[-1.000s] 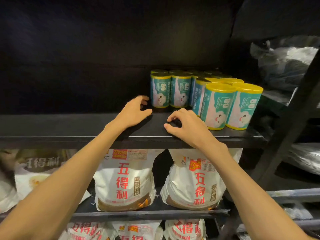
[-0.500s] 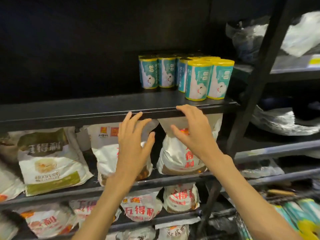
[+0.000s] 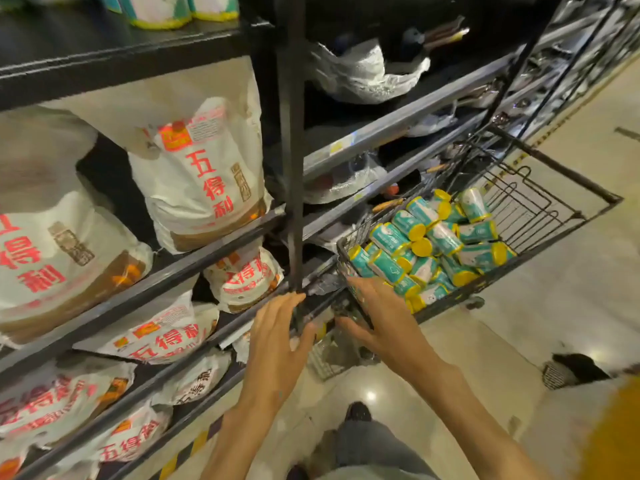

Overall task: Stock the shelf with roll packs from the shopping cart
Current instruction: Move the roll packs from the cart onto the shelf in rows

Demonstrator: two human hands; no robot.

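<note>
Fingers of left hand straight, loosely spread, holding nothing; fingers of right hand extended, relaxed, likewise holding nothing, tips at near corner of black wire shopping cart. Both at about 6 o'clock of view, low and central.

Teal cylindrical roll packs with yellow end caps heaped in cart at 3 o'clock, lying at mixed angles, several stacked on others. Black metal shelf at 11 o'clock already carrying a few upright packs, only their bottoms in view. White flour sacks with red lettering on tiers below.

Step judged: reach into cart for next pickup. Advice: take topmost packs near the corner first, not ones pinned underneath; wrap around the barrel, not the cap; one per hand, or two if the grip allows. Clear the wire rim on lift-out. Set upright beside the standing row. Risk judged: loose heap rolling when a lower pack is pulled.
</note>
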